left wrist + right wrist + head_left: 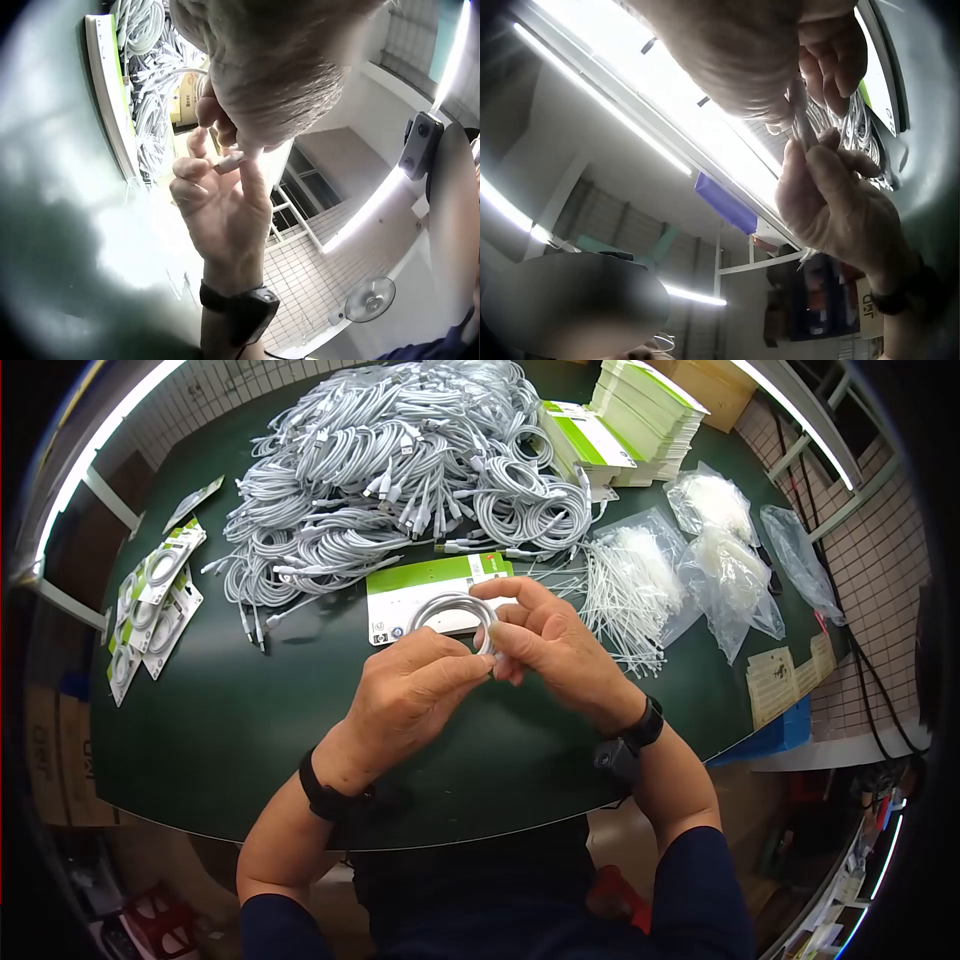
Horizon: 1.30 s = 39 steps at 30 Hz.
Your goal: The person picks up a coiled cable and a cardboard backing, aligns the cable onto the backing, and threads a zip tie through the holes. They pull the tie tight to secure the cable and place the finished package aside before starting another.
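Coiled cable [452, 600]: raised over the table [300, 750], nearer us than the white-and-green card [412, 575], and overlapping it from our viewpoint. We see the ring rising up and away from the left hand [400, 685], whose grip pinches its lower right part. The right hand [565, 650] has thumb and curled fingers about its right side, its grip just above the left thumb. We judge both hands equally near; the band runs roughly upright between them.

Left grip [262, 82] and right grip [226, 210] at pale cable connector [229, 163]; heaped cables [142, 30] beyond
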### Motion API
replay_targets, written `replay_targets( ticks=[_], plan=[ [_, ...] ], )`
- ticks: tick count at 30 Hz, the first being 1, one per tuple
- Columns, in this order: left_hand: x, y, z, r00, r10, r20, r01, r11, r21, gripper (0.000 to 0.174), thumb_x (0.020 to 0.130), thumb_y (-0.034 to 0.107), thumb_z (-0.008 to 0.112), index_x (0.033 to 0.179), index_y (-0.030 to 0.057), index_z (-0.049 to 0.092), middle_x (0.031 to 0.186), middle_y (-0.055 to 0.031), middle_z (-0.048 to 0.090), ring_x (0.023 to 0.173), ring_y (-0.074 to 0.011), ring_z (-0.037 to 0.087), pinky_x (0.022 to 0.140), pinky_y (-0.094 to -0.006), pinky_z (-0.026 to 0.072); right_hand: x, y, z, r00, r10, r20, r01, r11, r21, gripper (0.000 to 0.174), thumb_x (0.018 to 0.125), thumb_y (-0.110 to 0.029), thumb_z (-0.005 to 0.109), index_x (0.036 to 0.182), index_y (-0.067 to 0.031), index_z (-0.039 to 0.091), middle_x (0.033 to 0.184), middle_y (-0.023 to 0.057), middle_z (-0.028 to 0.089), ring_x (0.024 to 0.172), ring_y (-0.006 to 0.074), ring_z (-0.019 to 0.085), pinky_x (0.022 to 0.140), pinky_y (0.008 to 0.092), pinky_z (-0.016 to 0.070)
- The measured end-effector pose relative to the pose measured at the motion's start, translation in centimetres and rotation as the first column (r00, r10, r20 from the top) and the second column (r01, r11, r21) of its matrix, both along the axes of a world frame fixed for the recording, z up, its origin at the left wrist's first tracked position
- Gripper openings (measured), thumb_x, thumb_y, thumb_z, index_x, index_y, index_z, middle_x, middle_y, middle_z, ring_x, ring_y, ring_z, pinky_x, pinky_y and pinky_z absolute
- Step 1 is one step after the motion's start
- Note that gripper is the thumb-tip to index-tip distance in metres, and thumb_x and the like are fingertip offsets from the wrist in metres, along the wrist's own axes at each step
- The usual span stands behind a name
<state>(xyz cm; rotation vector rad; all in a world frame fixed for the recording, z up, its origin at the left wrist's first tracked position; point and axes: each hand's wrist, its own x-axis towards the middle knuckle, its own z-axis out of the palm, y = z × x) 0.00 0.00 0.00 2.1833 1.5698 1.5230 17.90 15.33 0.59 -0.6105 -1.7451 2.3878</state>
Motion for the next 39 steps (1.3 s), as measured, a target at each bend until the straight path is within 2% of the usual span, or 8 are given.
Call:
replay_targets(
  ticks=[3, 7, 11, 15, 20, 24, 36, 39],
  plan=[
    [-0.2, 0.0, 0.2, 1.000, -0.020, 0.018, 0.020, 0.999, 0.036, 0.029, 0.081, -0.005, 0.084, 0.107, 0.0077, 0.079, 0.090, -0.0070, 0.072, 0.078, -0.0246, 0.071, 0.067, -0.0356, 0.0579, 0.3, -0.5, 0.3, 0.978, -0.053, -0.203, 0.150, 0.852, 0.502, 0.054, 0.100, -0.010, 0.073, 0.151, -0.0143, 0.056, 0.142, 0.0074, 0.059, 0.099, 0.0149, 0.065, 0.083, 0.0292, 0.0560],
    [-0.4, 0.0, 1.0, 0.998, -0.046, -0.039, 0.047, 0.999, 0.015, 0.030, 0.079, -0.006, 0.084, 0.105, 0.0070, 0.078, 0.089, -0.0064, 0.071, 0.076, -0.0239, 0.070, 0.066, -0.0356, 0.0576, 0.7, -0.7, 2.9, 0.949, 0.075, -0.306, 0.201, 0.605, 0.770, 0.051, 0.090, -0.003, 0.076, 0.140, -0.0099, 0.064, 0.132, 0.0085, 0.063, 0.097, 0.0207, 0.069, 0.081, 0.0337, 0.0576],
    [-0.4, 0.1, 0.9, 0.997, -0.055, -0.063, 0.058, 0.997, 0.042, 0.029, 0.079, -0.006, 0.084, 0.104, 0.0067, 0.078, 0.090, -0.0059, 0.071, 0.076, -0.0237, 0.069, 0.066, -0.0358, 0.0574, 0.1, -1.4, 2.4, 0.940, 0.192, -0.283, 0.226, 0.275, 0.935, 0.045, 0.085, -0.003, 0.078, 0.128, -0.0071, 0.067, 0.122, 0.0106, 0.068, 0.098, 0.0280, 0.070, 0.079, 0.0379, 0.0584],
    [-0.6, 0.2, 0.9, 0.984, -0.096, -0.149, 0.100, 0.995, 0.024, 0.030, 0.077, -0.004, 0.083, 0.104, 0.0073, 0.078, 0.091, -0.0048, 0.071, 0.076, -0.0228, 0.068, 0.063, -0.0347, 0.0568, 0.5, -0.8, 1.5, 0.958, 0.227, -0.177, 0.128, 0.212, 0.969, 0.037, 0.086, -0.004, 0.079, 0.121, -0.0064, 0.067, 0.119, 0.0116, 0.069, 0.100, 0.0332, 0.071, 0.080, 0.0401, 0.0583],
    [-0.6, -0.2, 1.9, 0.932, -0.142, -0.334, 0.137, 0.990, -0.038, 0.031, 0.076, -0.002, 0.082, 0.105, 0.0078, 0.078, 0.091, -0.0034, 0.070, 0.075, -0.0212, 0.066, 0.060, -0.0329, 0.0558, 1.6, -0.2, 2.8, 0.963, 0.271, 0.014, -0.069, 0.192, 0.979, 0.030, 0.087, -0.007, 0.081, 0.114, -0.0067, 0.068, 0.111, 0.0102, 0.072, 0.096, 0.0322, 0.073, 0.077, 0.0394, 0.0585],
    [-0.5, -0.3, 2.9, 0.920, -0.148, -0.363, 0.156, 0.988, -0.008, 0.034, 0.074, -0.001, 0.082, 0.106, 0.0079, 0.077, 0.091, -0.0024, 0.069, 0.073, -0.0198, 0.065, 0.058, -0.0312, 0.0549, 2.2, -0.4, 4.3, 0.967, 0.246, -0.060, -0.055, 0.437, 0.898, 0.027, 0.088, -0.009, 0.082, 0.112, -0.0067, 0.069, 0.105, 0.0096, 0.073, 0.091, 0.0319, 0.074, 0.075, 0.0391, 0.0587],
    [-1.7, 1.2, 2.0, 0.964, -0.259, -0.057, 0.259, 0.966, -0.010, 0.024, 0.080, -0.006, 0.082, 0.101, 0.0050, 0.077, 0.091, -0.0086, 0.076, 0.077, -0.0247, 0.072, 0.068, -0.0332, 0.0578, 1.4, 0.4, 3.1, 0.908, 0.235, -0.346, 0.167, 0.556, 0.814, 0.016, 0.090, -0.005, 0.081, 0.105, -0.0044, 0.076, 0.099, 0.0091, 0.075, 0.089, 0.0268, 0.075, 0.077, 0.0359, 0.0589],
    [-2.9, 1.4, 1.4, 0.957, -0.286, -0.052, 0.272, 0.944, -0.186, 0.029, 0.082, -0.002, 0.084, 0.108, 0.0052, 0.074, 0.108, -0.0124, 0.074, 0.095, -0.0302, 0.074, 0.080, -0.0387, 0.0595, 1.0, 0.6, 2.0, 0.927, 0.191, -0.321, 0.161, 0.571, 0.805, 0.015, 0.090, -0.003, 0.081, 0.104, -0.0039, 0.076, 0.099, 0.0094, 0.075, 0.090, 0.0263, 0.075, 0.077, 0.0357, 0.0587]
  ],
)
